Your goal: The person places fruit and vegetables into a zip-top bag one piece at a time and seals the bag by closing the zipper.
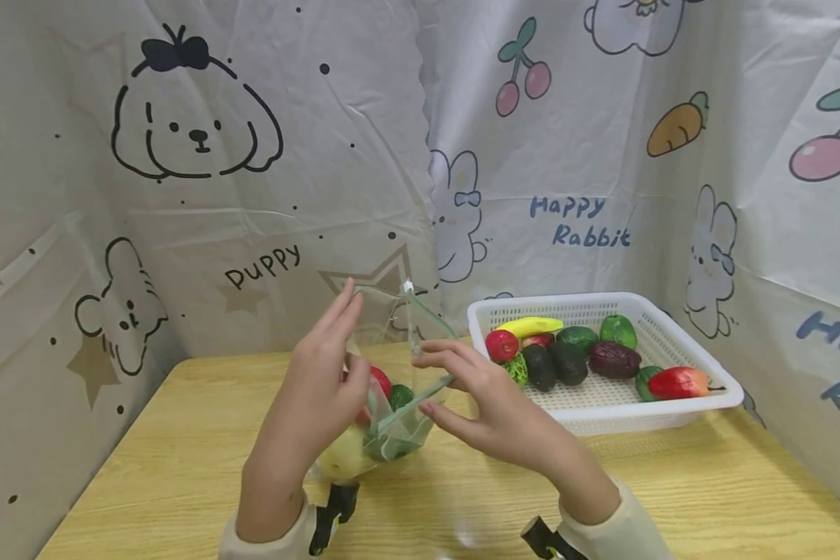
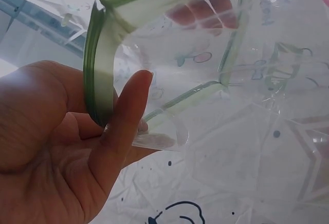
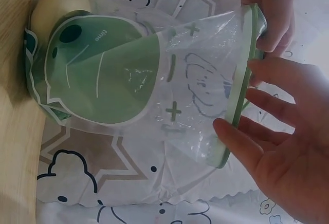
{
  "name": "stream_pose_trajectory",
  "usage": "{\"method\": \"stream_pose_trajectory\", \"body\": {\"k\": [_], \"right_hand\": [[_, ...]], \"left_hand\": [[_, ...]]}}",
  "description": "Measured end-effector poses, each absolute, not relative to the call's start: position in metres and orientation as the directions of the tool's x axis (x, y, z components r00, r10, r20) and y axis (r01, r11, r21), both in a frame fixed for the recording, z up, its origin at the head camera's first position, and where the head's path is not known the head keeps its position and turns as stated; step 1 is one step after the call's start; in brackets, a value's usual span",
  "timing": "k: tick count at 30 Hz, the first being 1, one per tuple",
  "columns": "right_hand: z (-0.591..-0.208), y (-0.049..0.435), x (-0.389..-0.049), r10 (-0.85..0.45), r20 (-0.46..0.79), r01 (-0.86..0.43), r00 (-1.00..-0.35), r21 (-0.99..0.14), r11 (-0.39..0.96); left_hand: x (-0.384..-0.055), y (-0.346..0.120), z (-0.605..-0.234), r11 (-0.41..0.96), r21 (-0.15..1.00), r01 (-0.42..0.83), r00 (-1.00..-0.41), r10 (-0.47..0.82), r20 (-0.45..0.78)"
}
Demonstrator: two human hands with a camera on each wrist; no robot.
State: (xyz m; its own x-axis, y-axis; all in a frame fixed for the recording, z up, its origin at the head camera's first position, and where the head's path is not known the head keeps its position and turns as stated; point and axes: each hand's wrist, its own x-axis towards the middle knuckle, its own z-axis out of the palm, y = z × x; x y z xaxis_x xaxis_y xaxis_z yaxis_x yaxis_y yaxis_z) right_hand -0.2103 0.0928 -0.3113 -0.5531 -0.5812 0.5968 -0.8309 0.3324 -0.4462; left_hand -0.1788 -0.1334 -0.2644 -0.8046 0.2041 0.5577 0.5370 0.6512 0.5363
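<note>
A clear zip bag (image 1: pixel 420 319) with a green rim and a green print stands on the table between my hands, its mouth spread apart. My left hand (image 1: pixel 325 381) holds the rim on the left; in the left wrist view its thumb (image 2: pixel 131 106) reaches inside the mouth. My right hand (image 1: pixel 497 404) holds the near right part of the rim between thumb and fingers, as the right wrist view shows. Through the film show a pale yellow piece (image 1: pixel 343 455), a red piece (image 1: pixel 380 379) and a dark green piece (image 1: pixel 400 397). A white slider (image 1: pixel 408 287) sits on the rim.
Right of the bag, a white plastic basket (image 1: pixel 724 395) holds a banana (image 1: pixel 530 326), a red pepper-like piece (image 1: pixel 679 383), a dark purple piece (image 1: pixel 614 359) and several green and dark pieces. Patterned cloth (image 1: pixel 364 155) hangs behind the wooden table (image 1: pixel 161 459) and along both sides.
</note>
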Motion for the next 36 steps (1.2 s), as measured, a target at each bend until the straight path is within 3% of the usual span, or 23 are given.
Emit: {"method": "stream_pose_trajectory", "body": {"k": [15,23,30,36], "right_hand": [[-0.297,0.119,-0.213,-0.569,0.621,-0.842,-0.538,-0.364,0.399],[-0.285,0.165,-0.22,-0.44,0.652,-0.767,-0.617,-0.374,0.522],[-0.276,0.202,-0.22,-0.36,0.665,-0.715,-0.655,-0.391,0.58],[-0.271,0.234,-0.22,-0.238,0.645,-0.592,-0.727,-0.412,0.693]], "left_hand": [[-0.181,-0.128,-0.267,0.607,0.584,0.539,-0.818,0.212,0.535],[-0.183,-0.124,-0.268,0.622,0.555,0.552,-0.805,0.226,0.548],[-0.182,-0.123,-0.268,0.589,0.597,0.544,-0.821,0.226,0.525],[-0.181,-0.126,-0.268,0.626,0.567,0.536,-0.815,0.21,0.54]]}}
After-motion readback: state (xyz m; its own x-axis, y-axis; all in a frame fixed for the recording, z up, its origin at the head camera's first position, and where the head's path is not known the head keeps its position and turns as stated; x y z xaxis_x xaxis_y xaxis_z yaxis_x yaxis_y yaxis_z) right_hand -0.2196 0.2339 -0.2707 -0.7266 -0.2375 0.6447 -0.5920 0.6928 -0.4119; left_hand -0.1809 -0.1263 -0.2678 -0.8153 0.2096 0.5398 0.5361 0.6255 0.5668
